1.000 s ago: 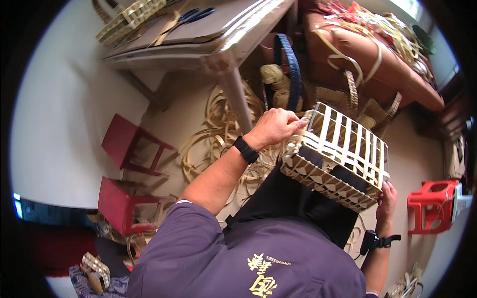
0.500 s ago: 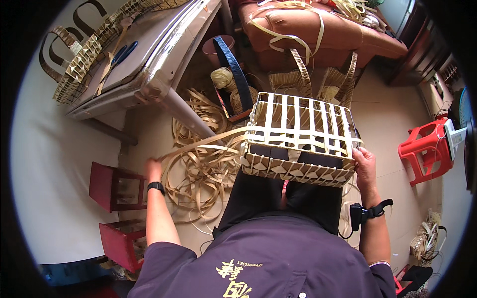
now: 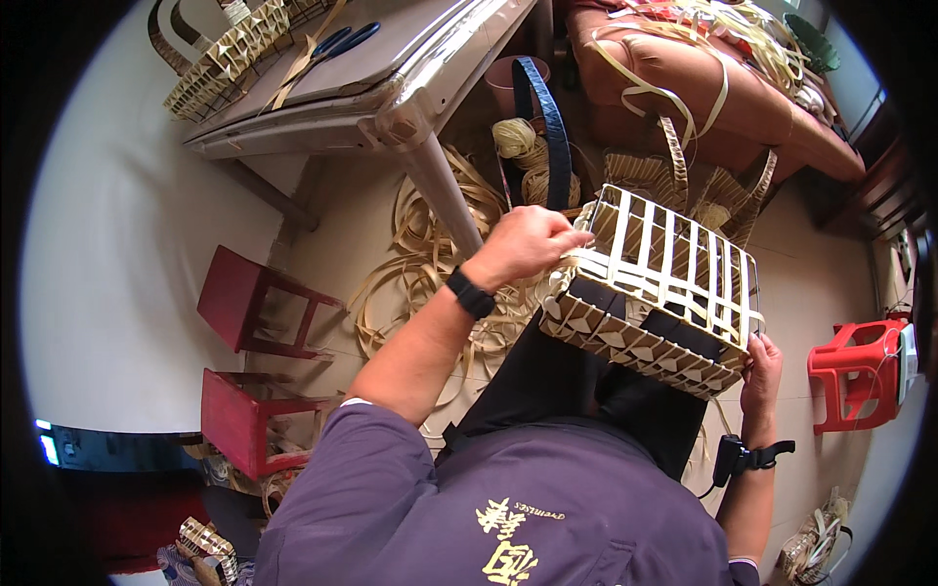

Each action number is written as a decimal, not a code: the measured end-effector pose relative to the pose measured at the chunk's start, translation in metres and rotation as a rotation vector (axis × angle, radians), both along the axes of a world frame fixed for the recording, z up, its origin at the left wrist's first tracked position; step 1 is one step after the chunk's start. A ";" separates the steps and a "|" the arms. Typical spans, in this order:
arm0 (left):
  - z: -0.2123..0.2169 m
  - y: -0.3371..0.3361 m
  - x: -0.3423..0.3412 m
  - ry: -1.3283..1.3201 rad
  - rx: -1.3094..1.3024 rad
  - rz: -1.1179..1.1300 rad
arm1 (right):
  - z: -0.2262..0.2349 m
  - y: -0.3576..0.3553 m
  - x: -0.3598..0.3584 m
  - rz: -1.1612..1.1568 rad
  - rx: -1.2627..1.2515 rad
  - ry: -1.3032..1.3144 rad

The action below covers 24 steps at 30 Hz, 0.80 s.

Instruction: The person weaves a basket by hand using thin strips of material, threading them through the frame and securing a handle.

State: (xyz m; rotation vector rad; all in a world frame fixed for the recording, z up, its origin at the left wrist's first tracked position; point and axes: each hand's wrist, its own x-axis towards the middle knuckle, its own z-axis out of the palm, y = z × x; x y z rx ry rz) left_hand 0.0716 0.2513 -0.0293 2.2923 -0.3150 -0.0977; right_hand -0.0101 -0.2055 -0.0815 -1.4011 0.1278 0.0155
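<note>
A partly woven basket (image 3: 645, 337) rests tilted across my lap, its wire frame crossed by pale flat strips and its near side wrapped in tan and cream weave. At its left end my left hand (image 3: 528, 242) is closed, thumb and fingers pinching the pale strip (image 3: 586, 260) where it meets the frame. My right hand (image 3: 762, 376) grips the basket's near right corner; the frame hides some of its fingertips. Loose tan strips (image 3: 410, 278) lie heaped on the floor beyond my left forearm.
A table (image 3: 293, 112) with blue-handled scissors (image 3: 344, 39) stands at the far left. Two dark red stools (image 3: 239, 298) are at the left, a red plastic stool (image 3: 858, 376) at the right. Balls of twine (image 3: 532, 156) sit in a blue-handled basket (image 3: 557, 132) near an orange-brown sofa (image 3: 723, 93).
My left hand has come in from the far left to the basket's left end. The view has turned, and the right hand stays at the basket's right corner.
</note>
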 end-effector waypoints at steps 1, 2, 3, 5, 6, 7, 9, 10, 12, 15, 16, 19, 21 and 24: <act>0.008 -0.005 -0.002 -0.035 0.013 -0.032 | 0.002 0.003 -0.002 -0.013 -0.004 0.019; 0.012 -0.009 -0.003 -0.070 0.025 -0.066 | 0.003 0.004 -0.004 -0.028 -0.008 0.037; 0.010 -0.002 0.002 -0.066 -0.039 -0.050 | 0.002 0.001 -0.004 -0.035 -0.012 0.038; 0.002 0.012 0.003 -0.094 -0.098 -0.018 | -0.011 -0.016 -0.007 -0.017 -0.023 0.008; -0.010 0.030 0.002 -0.186 -0.079 0.017 | -0.010 -0.016 -0.008 -0.029 -0.023 0.014; -0.027 0.049 -0.002 -0.088 -0.107 0.139 | -0.005 -0.010 -0.009 -0.040 -0.033 0.027; -0.067 0.112 -0.011 -0.091 -0.012 0.328 | 0.011 0.010 -0.010 -0.050 -0.040 0.034; -0.086 0.146 -0.019 0.002 0.147 0.481 | 0.014 0.012 -0.012 -0.063 -0.037 0.035; -0.143 0.257 -0.062 0.024 0.458 0.715 | 0.016 0.021 -0.008 -0.016 -0.060 0.011; -0.161 0.338 -0.112 0.286 0.796 1.042 | -0.007 0.005 -0.006 0.014 -0.035 -0.017; -0.158 0.345 -0.122 0.394 0.746 1.076 | -0.009 0.002 -0.008 0.020 -0.038 -0.035; -0.163 0.353 -0.152 0.351 0.805 0.834 | -0.017 -0.004 -0.004 -0.026 -0.055 -0.016; -0.180 0.378 -0.136 0.075 0.820 0.959 | -0.015 0.011 0.007 0.025 -0.023 0.002; -0.169 0.217 -0.027 0.021 -0.207 0.469 | 0.006 0.008 -0.010 -0.044 -0.088 0.035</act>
